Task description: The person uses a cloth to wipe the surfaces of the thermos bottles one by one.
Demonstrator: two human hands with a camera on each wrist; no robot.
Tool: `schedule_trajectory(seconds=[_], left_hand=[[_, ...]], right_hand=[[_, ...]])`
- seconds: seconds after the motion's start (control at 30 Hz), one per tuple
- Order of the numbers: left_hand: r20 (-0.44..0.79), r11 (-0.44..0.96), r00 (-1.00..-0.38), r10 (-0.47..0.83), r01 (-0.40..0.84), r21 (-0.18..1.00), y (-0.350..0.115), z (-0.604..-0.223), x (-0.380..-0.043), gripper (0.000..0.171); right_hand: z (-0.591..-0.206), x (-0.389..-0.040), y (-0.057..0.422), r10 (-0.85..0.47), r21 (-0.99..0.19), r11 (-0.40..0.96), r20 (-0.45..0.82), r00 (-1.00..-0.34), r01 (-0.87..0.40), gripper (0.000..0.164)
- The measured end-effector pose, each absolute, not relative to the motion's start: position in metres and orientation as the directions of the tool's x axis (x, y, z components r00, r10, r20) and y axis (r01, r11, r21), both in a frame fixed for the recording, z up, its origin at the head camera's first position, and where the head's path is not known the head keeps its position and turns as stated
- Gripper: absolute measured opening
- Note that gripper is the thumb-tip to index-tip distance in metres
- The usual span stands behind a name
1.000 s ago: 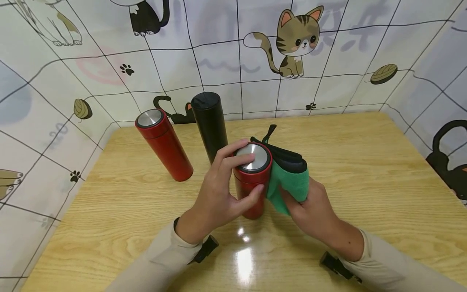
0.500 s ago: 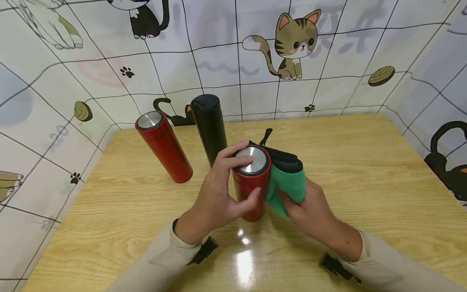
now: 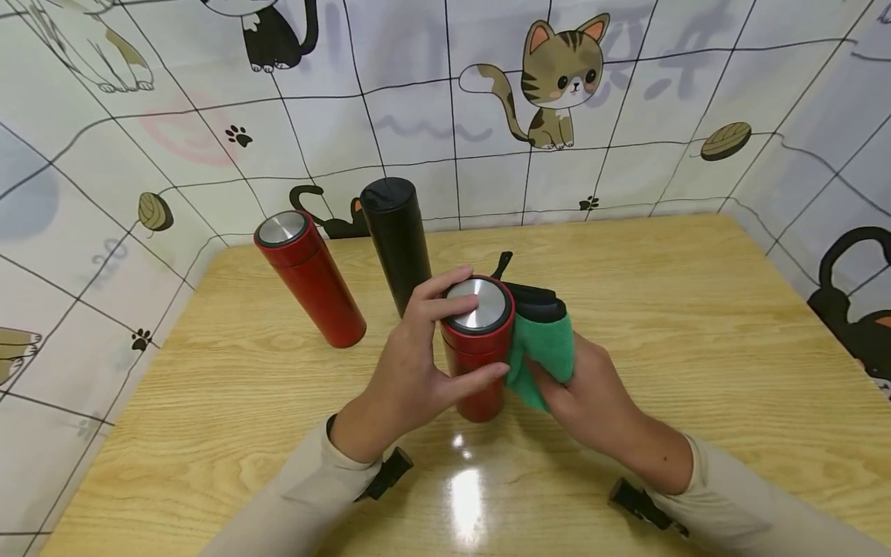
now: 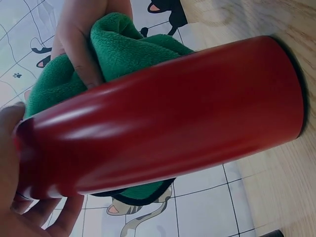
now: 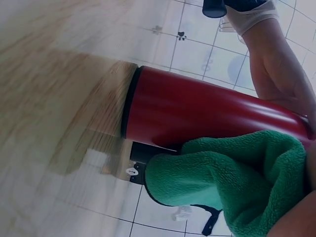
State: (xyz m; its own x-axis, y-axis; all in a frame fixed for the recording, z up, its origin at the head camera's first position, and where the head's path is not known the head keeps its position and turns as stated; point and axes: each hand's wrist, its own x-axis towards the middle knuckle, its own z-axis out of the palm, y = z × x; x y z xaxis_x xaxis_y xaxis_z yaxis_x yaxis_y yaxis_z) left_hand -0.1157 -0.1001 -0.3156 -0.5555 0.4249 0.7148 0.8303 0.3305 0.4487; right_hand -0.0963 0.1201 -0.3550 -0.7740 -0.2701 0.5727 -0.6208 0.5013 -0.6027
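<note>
- Red flask (image 3: 473,348): ctr of a wide wood-grain worktop (image 3: 696,325), appears upright, base down; white cat-print sheeting (image 3: 411,70) at back & both sides.
- Behind, to the L: second red flask (image 3: 313,282), standing apart, no hand on it.
- B/w the two reds, further back: black flask (image 3: 398,244), also upright & untouched; lower end partly hidden.
- L hand (image 3: 411,367): half-curled round the top of the nearer red flask, thumb across the front, fingers over the lid; steadying it, by the look of it.
- R hand (image 3: 588,394): closed round a bunched cloth, thumb tucked in a fold, on the flask's R side.
- Green cloth (image 3: 548,340): fluffy, w/ black trim, lies against the flask's R side, approx upper to mid height.
- Smallest: brushed-metal lid disc (image 3: 482,304) under a fingertip; black strap loop (image 3: 503,264) poking up off the cloth's far end.
- Progress: cloth-to-flask contact is made, so work on this one looks underway. How much surface is done: can't tell. Other two have no cloth on them; whether they're done or left, also unclear.
</note>
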Motion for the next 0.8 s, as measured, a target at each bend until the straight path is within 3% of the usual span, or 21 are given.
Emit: schedule_trajectory(seconds=[0.23,0.53,0.8], left_hand=[[0.719,0.315,-0.546,0.430,0.837,0.448,-0.1000,-0.3148,-0.1162,0.077],[0.704,0.305,-0.554,0.443,0.832,0.463,-0.1014,-0.3140,-0.1142,0.075],[0.700,0.295,-0.551,0.454,0.835,0.465,-0.1016,-0.3140,-0.1149,0.075]], right_hand=[[-0.3522,-0.0949,0.1185,-0.215,-0.594,0.426,0.666,-0.714,-0.683,0.048],[-0.3535,-0.0955,0.1182,-0.243,-0.610,0.426,0.634,-0.734,-0.668,0.046],[-0.3533,-0.0958,0.1180,-0.201,-0.585,0.364,0.711,-0.674,-0.725,0.041]])
